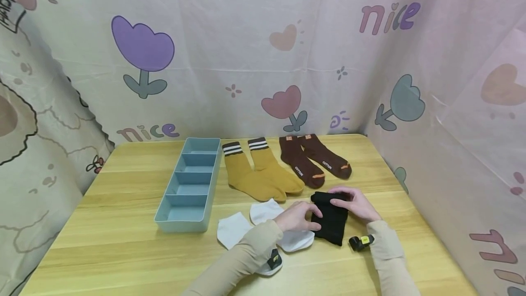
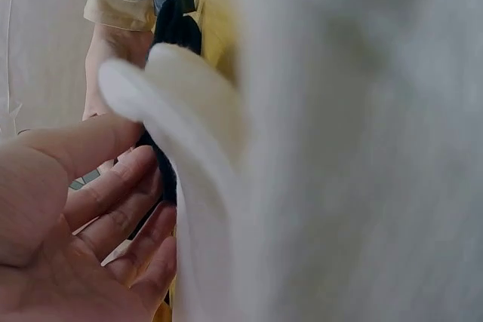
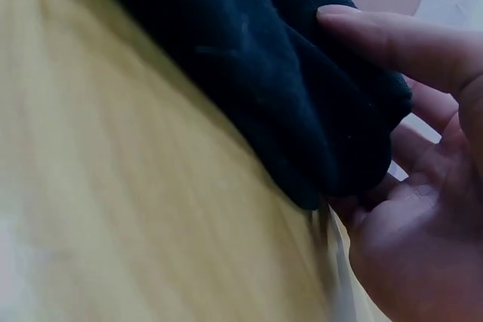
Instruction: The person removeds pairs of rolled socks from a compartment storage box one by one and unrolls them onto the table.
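Observation:
A folded bundle of black socks (image 1: 332,223) lies on the table at the right front. At its far right corner my right hand (image 1: 356,202) holds it, thumb on top and fingers behind the folded layers (image 3: 317,96). My left hand (image 1: 297,217) is at the bundle's left edge, its fingers (image 2: 113,220) loosely bent and touching the black fabric. Beneath and around the left hand lie several white socks (image 1: 297,241), one of them partly hidden by the left forearm. White fabric (image 2: 204,186) blocks much of the left wrist view.
A blue-grey tray (image 1: 161,219) with several compartments stands to the left. Mustard socks (image 1: 255,179) with striped cuffs lie at the back middle, beside dark brown socks (image 1: 304,163). A patterned curtain (image 1: 230,49) hangs behind the wooden table (image 1: 115,223) and along its sides.

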### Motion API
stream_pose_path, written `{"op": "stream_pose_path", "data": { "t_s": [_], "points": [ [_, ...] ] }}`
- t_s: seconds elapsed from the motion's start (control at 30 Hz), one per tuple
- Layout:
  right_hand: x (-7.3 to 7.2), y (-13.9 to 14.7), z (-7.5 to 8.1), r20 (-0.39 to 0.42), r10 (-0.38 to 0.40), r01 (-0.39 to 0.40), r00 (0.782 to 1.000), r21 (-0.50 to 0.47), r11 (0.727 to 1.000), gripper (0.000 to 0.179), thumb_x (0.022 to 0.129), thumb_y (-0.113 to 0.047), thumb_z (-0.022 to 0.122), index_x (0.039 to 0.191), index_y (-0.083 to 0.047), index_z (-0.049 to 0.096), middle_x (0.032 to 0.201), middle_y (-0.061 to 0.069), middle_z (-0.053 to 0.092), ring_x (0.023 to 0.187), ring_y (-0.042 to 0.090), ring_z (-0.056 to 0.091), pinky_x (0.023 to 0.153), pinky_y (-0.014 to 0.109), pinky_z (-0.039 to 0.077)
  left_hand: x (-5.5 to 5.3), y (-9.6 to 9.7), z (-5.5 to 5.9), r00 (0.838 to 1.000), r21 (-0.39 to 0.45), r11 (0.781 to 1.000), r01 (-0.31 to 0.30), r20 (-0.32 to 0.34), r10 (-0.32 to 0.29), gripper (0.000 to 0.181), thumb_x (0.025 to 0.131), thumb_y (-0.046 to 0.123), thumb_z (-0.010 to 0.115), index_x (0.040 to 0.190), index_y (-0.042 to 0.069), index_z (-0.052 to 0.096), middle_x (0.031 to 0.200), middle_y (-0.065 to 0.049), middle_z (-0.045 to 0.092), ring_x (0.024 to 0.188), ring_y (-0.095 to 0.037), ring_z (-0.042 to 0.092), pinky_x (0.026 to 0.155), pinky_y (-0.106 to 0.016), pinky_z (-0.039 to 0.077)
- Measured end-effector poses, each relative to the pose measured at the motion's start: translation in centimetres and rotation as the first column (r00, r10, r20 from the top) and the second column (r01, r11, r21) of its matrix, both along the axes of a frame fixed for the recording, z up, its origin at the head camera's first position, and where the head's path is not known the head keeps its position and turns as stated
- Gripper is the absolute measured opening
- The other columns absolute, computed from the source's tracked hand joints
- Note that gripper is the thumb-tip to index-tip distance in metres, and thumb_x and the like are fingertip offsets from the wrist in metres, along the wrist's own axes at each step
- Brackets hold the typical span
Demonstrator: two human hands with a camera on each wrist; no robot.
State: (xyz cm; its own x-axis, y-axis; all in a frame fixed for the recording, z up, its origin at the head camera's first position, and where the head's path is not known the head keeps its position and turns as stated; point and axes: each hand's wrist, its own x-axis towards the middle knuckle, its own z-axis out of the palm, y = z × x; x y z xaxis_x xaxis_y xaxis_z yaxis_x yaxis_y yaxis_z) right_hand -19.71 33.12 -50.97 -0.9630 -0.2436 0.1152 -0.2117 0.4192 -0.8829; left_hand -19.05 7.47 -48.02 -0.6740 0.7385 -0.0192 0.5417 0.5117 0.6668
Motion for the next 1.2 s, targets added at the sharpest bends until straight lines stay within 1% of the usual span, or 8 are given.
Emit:
{"op": "stream_pose_path", "data": {
  "t_s": [0.17, 0.4, 0.53, 0.7, 0.8, 0.9, 1.03, 1.2],
  "points": [
    [-0.2, 0.0, 0.0, -0.014, 0.009, -0.009, 1.000, 0.001, 1.000, 0.026, 0.093, -0.010, 0.070, 0.118, -0.001, 0.069, 0.118, 0.023, 0.069, 0.102, -0.002, 0.062, 0.089, 0.013, 0.047, 0.3, 0.1, 0.1, 1.000, -0.007, 1.000, 0.000, 0.003, 0.000, 0.026, 0.087, 0.023, 0.079, 0.111, 0.014, 0.074, 0.115, 0.002, 0.075, 0.114, -0.010, 0.062, 0.098, -0.017, 0.045],
    [-0.4, 0.0, 0.3, -0.013, 0.013, -0.013, 1.000, 0.021, 1.000, 0.026, 0.095, -0.011, 0.068, 0.119, -0.001, 0.069, 0.119, 0.022, 0.069, 0.102, -0.002, 0.063, 0.088, 0.013, 0.047, 0.4, 0.1, 0.5, 1.000, -0.049, 0.999, 0.014, -0.003, -0.014, 0.027, 0.086, 0.022, 0.080, 0.111, 0.016, 0.074, 0.117, 0.003, 0.075, 0.116, -0.010, 0.062, 0.100, -0.017, 0.045],
    [-0.8, -0.1, 0.8, -0.016, 0.075, -0.074, 0.997, 0.056, 0.996, 0.027, 0.096, -0.010, 0.066, 0.121, 0.000, 0.068, 0.120, 0.022, 0.069, 0.104, -0.005, 0.061, 0.088, 0.014, 0.048, 0.6, 0.0, 0.8, 1.000, -0.072, 0.997, 0.013, 0.002, -0.013, 0.026, 0.086, 0.021, 0.079, 0.111, 0.017, 0.074, 0.117, 0.004, 0.074, 0.115, -0.009, 0.062, 0.098, -0.017, 0.045],
    [-1.8, -0.4, 1.6, -0.008, 0.189, -0.187, 0.982, 0.129, 0.974, 0.031, 0.093, -0.010, 0.069, 0.124, -0.007, 0.068, 0.125, 0.018, 0.069, 0.109, -0.004, 0.059, 0.092, 0.019, 0.047, 0.6, 0.0, 0.8, 1.000, -0.093, 0.996, 0.017, -0.012, -0.018, 0.026, 0.086, 0.021, 0.079, 0.112, 0.016, 0.075, 0.118, 0.005, 0.074, 0.115, -0.009, 0.062, 0.098, -0.017, 0.045],
    [-2.5, -0.5, 1.9, 0.007, 0.238, -0.236, 0.971, 0.166, 0.958, 0.037, 0.088, -0.010, 0.075, 0.125, -0.009, 0.069, 0.126, 0.016, 0.070, 0.109, 0.001, 0.061, 0.092, 0.022, 0.048, 0.6, 0.0, 0.8, 1.000, -0.096, 0.995, 0.020, -0.021, -0.022, 0.026, 0.086, 0.020, 0.079, 0.112, 0.017, 0.075, 0.118, 0.005, 0.074, 0.115, -0.009, 0.062, 0.098, -0.017, 0.045],
    [-3.3, -0.3, 2.1, -0.011, 0.263, -0.257, 0.965, 0.183, 0.949, 0.037, 0.088, -0.009, 0.075, 0.124, -0.004, 0.069, 0.124, 0.019, 0.070, 0.109, 0.006, 0.063, 0.092, 0.024, 0.049, 0.6, 0.0, 0.9, 0.999, -0.095, 0.995, 0.028, -0.018, -0.030, 0.025, 0.087, 0.020, 0.078, 0.112, 0.017, 0.075, 0.119, 0.005, 0.074, 0.116, -0.008, 0.062, 0.099, -0.017, 0.045],
    [-3.8, 0.3, 1.9, -0.034, 0.245, -0.236, 0.969, 0.178, 0.955, 0.032, 0.092, -0.006, 0.070, 0.122, 0.001, 0.068, 0.118, 0.023, 0.071, 0.107, 0.007, 0.065, 0.090, 0.023, 0.051, 0.5, 0.1, 1.0, 0.998, -0.102, 0.993, 0.054, -0.017, -0.056, 0.024, 0.090, 0.020, 0.074, 0.113, 0.016, 0.075, 0.122, 0.006, 0.073, 0.115, -0.007, 0.062, 0.099, -0.016, 0.045],
    [-3.7, 0.7, 1.7, -0.032, 0.172, -0.165, 0.985, 0.167, 0.972, 0.030, 0.093, -0.007, 0.068, 0.122, 0.002, 0.067, 0.117, 0.024, 0.070, 0.105, 0.010, 0.066, 0.090, 0.021, 0.050, 0.4, 0.3, 1.1, 0.996, -0.118, 0.990, 0.084, -0.015, -0.086, 0.022, 0.094, 0.018, 0.067, 0.115, 0.014, 0.074, 0.125, 0.005, 0.072, 0.117, -0.005, 0.061, 0.099, -0.014, 0.044]
  ]
}}
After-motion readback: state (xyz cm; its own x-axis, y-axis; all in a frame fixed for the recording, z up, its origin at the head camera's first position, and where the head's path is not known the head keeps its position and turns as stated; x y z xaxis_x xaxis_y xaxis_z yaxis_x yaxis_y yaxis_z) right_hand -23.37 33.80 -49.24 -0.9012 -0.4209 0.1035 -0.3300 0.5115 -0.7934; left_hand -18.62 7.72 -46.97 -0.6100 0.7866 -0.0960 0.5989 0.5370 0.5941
